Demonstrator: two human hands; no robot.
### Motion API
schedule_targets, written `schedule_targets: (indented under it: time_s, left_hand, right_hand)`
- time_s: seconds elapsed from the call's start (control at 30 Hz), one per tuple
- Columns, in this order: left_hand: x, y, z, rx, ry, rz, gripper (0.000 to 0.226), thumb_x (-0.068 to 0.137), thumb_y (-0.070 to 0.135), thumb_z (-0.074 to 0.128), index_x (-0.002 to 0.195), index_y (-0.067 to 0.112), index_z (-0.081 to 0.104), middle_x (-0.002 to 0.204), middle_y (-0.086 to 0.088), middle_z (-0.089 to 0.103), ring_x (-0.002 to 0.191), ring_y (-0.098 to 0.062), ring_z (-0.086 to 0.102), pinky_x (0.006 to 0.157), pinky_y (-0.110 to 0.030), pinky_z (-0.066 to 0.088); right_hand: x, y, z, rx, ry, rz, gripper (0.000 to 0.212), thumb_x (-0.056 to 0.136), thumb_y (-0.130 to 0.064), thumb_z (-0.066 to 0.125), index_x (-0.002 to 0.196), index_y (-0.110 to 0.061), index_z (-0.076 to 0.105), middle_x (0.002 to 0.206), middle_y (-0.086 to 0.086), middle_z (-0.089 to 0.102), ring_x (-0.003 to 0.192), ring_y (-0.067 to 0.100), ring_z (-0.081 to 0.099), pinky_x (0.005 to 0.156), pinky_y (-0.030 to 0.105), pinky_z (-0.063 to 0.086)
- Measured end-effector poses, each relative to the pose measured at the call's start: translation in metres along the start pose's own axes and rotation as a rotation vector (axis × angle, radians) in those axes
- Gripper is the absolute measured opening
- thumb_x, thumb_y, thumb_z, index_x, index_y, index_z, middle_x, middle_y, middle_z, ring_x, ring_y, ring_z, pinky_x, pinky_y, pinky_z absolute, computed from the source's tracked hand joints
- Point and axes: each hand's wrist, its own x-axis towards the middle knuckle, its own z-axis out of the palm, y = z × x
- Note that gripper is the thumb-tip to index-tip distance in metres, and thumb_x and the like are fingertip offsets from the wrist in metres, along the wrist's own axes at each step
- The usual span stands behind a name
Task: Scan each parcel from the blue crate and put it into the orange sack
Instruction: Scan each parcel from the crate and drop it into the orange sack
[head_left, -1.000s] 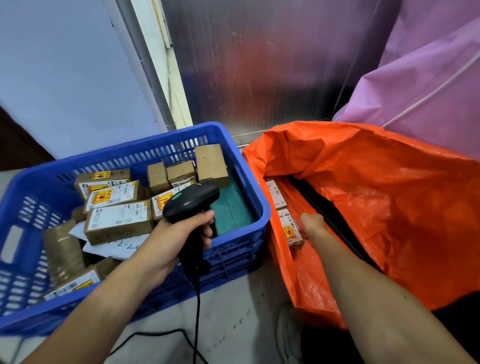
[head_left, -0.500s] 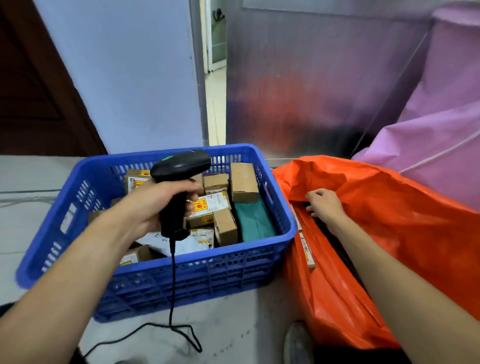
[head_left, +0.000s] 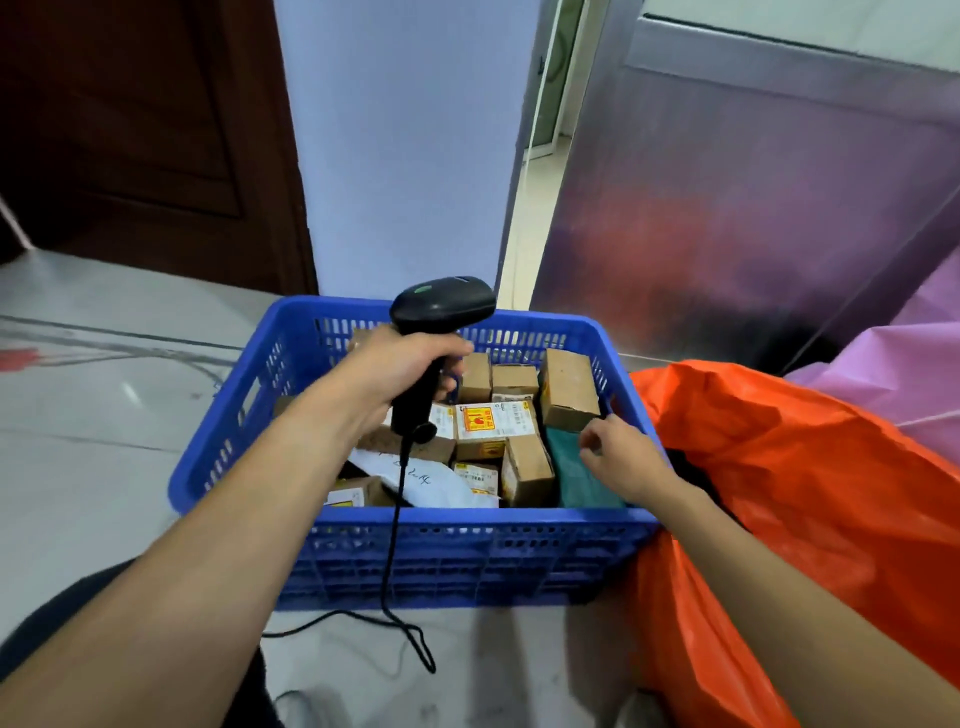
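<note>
The blue crate (head_left: 467, 521) sits on the pale floor (head_left: 104, 441), with the orange sack (head_left: 810, 499) pressed against its right wall. The sack's mouth gapes open beside the crate's right rim.

The left grip (head_left: 400, 371) is clamped round the handle of a black barcode scanner (head_left: 441, 306), which it holds upright above the crate's far edge. The scanner's cable (head_left: 392, 545) drops over the near rim and loops on the floor.

The right grip (head_left: 621, 460) hovers over the crate's right side with its fingers loosely curled and apart, holding nothing. It is just above a green parcel (head_left: 569, 475) that lies along the right wall. Its thumb and forefinger are near the lower corner of a plain brown box (head_left: 569, 389) leaning in the far right corner.

More parcels fill the crate. A box with a red-and-yellow sticker (head_left: 493, 422) lies in the middle, small brown boxes (head_left: 514, 379) stand by the far edge, and a white mailer (head_left: 431, 486) with handwriting lies towards the near edge.

Behind the crate stand a dark wooden door (head_left: 130, 130) and a metal panel (head_left: 753, 234). A pink sack (head_left: 914, 374) lies beyond the orange one.
</note>
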Motion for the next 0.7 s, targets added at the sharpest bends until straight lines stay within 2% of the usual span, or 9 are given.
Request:
schedule_targets:
  time_s: [0.07, 0.17, 0.33, 0.5, 0.6, 0.7]
  left_hand:
    - [0.001, -0.001, 0.001, 0.007, -0.017, -0.009, 0.007, 0.091, 0.011, 0.076, 0.097, 0.006, 0.075, 0.072, -0.006, 0.071, 0.065, -0.018, 0.064, 0.072, -0.034, 0.055]
    - [0.006, -0.003, -0.003, -0.002, -0.046, -0.025, 0.014, 0.091, 0.013, 0.076, 0.103, 0.006, 0.074, 0.077, -0.006, 0.073, 0.069, -0.018, 0.066, 0.076, -0.036, 0.055]
    - [0.005, -0.001, -0.005, 0.044, -0.091, -0.023, 0.009, 0.092, 0.013, 0.075, 0.099, 0.009, 0.074, 0.073, -0.004, 0.072, 0.063, -0.014, 0.065, 0.068, -0.031, 0.056]
    - [0.002, -0.002, -0.003, 0.079, -0.101, -0.037, 0.011, 0.091, 0.013, 0.076, 0.102, 0.009, 0.076, 0.073, -0.003, 0.075, 0.063, -0.013, 0.066, 0.068, -0.03, 0.056]
    - [0.001, 0.001, 0.001, 0.071, -0.117, -0.027, 0.012, 0.091, 0.014, 0.077, 0.102, 0.009, 0.076, 0.076, -0.004, 0.076, 0.065, -0.013, 0.067, 0.072, -0.031, 0.058]
    - [0.0, 0.003, 0.005, 0.076, -0.137, -0.011, 0.016, 0.091, 0.017, 0.078, 0.105, 0.011, 0.076, 0.078, -0.004, 0.077, 0.068, -0.013, 0.069, 0.08, -0.034, 0.06]
  right_hand:
    - [0.002, -0.006, 0.013, -0.044, -0.032, -0.012, 0.016, 0.098, -0.027, 0.062, 0.11, -0.019, 0.068, 0.112, 0.002, 0.059, 0.101, 0.028, 0.065, 0.089, 0.043, 0.052]
    - [0.003, -0.013, 0.025, -0.071, -0.067, -0.018, 0.017, 0.099, -0.034, 0.062, 0.111, -0.023, 0.064, 0.113, 0.002, 0.056, 0.099, 0.026, 0.064, 0.085, 0.043, 0.053]
    - [0.011, -0.027, 0.035, -0.082, -0.159, 0.01, 0.06, 0.096, -0.053, 0.063, 0.144, -0.023, 0.043, 0.129, 0.01, 0.056, 0.113, 0.031, 0.061, 0.086, 0.04, 0.047]
    - [0.02, -0.042, 0.053, -0.155, -0.234, 0.063, 0.085, 0.084, -0.072, 0.065, 0.141, -0.014, 0.04, 0.138, 0.014, 0.055, 0.121, 0.035, 0.058, 0.097, 0.046, 0.05]
    - [0.025, -0.048, 0.061, -0.182, -0.22, 0.094, 0.083, 0.089, -0.071, 0.058, 0.143, -0.011, 0.038, 0.14, 0.015, 0.054, 0.123, 0.035, 0.058, 0.097, 0.045, 0.048]
    - [0.026, -0.053, 0.063, -0.165, -0.199, 0.13, 0.067, 0.098, -0.058, 0.056, 0.139, -0.008, 0.039, 0.14, 0.018, 0.053, 0.123, 0.037, 0.058, 0.097, 0.045, 0.047]
